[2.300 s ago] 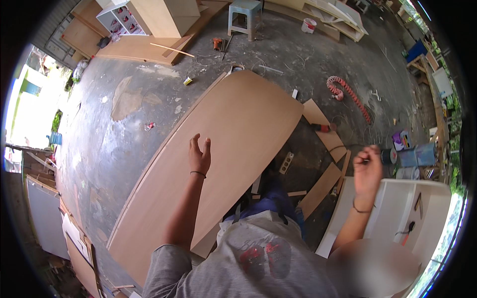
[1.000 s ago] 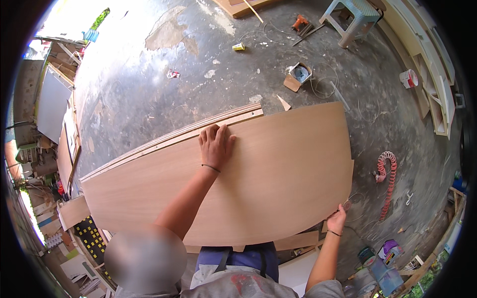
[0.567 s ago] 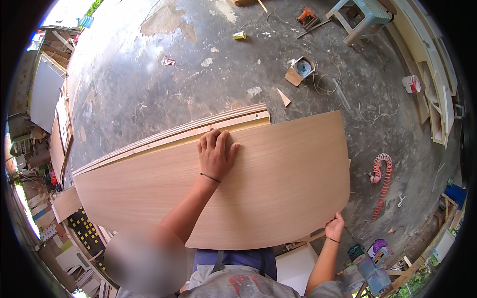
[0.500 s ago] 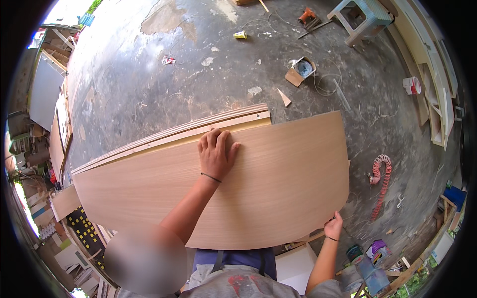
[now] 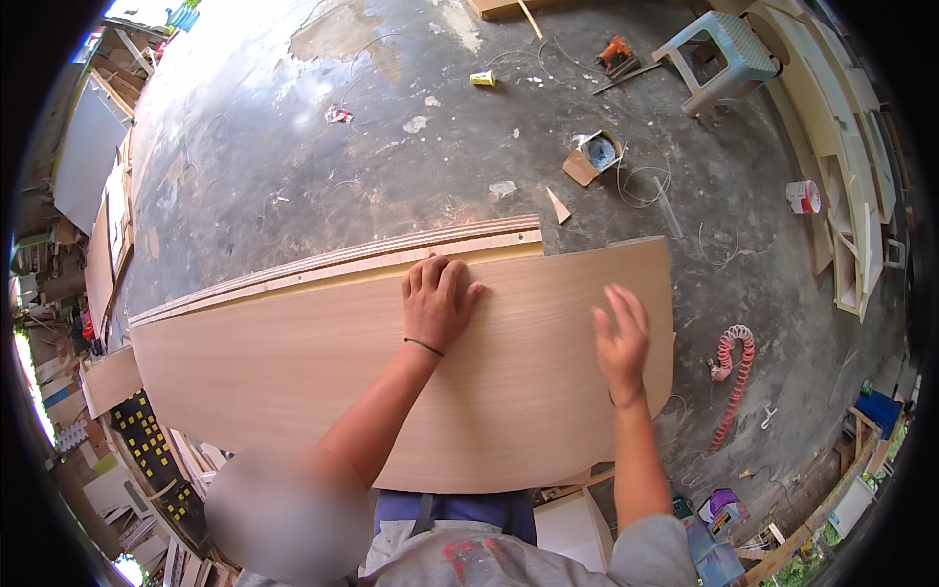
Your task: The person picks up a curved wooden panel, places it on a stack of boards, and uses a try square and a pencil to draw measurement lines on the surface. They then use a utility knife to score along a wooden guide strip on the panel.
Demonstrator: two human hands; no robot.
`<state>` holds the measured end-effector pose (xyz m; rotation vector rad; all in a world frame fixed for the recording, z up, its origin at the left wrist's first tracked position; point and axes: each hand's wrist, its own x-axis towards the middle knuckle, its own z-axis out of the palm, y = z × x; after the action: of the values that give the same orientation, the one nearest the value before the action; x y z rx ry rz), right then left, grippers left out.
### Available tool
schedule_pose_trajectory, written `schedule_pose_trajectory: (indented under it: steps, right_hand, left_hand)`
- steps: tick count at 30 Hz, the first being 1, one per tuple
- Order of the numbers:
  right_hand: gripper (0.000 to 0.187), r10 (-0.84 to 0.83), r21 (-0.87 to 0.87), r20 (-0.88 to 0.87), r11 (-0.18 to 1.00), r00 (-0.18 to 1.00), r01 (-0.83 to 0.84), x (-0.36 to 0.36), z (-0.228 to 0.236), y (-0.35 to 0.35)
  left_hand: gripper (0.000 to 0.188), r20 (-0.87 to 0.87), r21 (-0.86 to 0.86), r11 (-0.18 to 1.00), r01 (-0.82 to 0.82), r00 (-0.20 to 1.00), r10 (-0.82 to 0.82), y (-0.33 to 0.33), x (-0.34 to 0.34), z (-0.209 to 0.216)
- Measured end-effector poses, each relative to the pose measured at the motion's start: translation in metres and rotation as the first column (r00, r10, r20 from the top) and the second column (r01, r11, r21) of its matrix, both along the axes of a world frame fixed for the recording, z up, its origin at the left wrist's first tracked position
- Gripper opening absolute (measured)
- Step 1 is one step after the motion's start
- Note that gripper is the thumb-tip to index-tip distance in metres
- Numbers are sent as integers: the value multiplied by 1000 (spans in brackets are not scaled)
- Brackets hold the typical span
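A large wood-grain panel (image 5: 528, 391) with a rounded right corner lies in front of me. Along its far edge runs a strip of layered plywood (image 5: 337, 272), with a pale yellow strip showing between. My left hand (image 5: 436, 301) rests palm down near that edge, fingers spread and slightly bent, their tips reaching over the edge onto the strip. A dark band circles the wrist. Over the panel's right part, my right hand (image 5: 621, 338) is raised with nothing in it, thumb apart from the fingers and slightly blurred. What holds the panel up is mostly hidden.
Beyond lie an opened carton (image 5: 592, 158), a yellow cup (image 5: 482, 78) and an orange power tool (image 5: 616, 54). A plastic stool (image 5: 719, 61) and a white-red bucket (image 5: 803, 198) stand right, with a coiled red hose (image 5: 734, 377) nearer. Boards (image 5: 93, 157) lean at left.
My right hand has left the panel's near right edge and moved up and leftward over the panel, fingers opened. The left hand keeps its place on the panel; the view has shifted slightly.
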<state>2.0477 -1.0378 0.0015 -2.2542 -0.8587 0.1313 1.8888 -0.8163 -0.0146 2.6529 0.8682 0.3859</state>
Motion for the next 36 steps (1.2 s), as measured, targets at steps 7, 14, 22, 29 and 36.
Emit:
schedule_pose_trajectory:
  steps: [7, 14, 22, 29, 36]
  right_hand:
    - [20, 345, -97, -221, 923, 912, -373, 55, 7, 88]
    - [17, 339, -156, -228, 913, 913, -378, 58, 2, 91]
    - [16, 322, -121, -94, 936, 942, -331, 56, 3, 86]
    - [23, -194, 190, -1, 963, 981, 191, 18, 3, 7]
    - [33, -786, -114, -202, 611, 584, 783, -127, -22, -155]
  left_hand:
    - [32, -4, 3, 1000, 0, 1000, 0, 3, 3, 1]
    - [29, 8, -22, 1000, 14, 1000, -13, 7, 4, 2]
    - [30, -3, 2, 1000, 19, 1000, -19, 4, 6, -2]
    - [28, -32, 59, 998, 37, 999, -36, -2, 8, -7]
    - [30, -21, 103, 992, 70, 997, -68, -7, 4, -12]
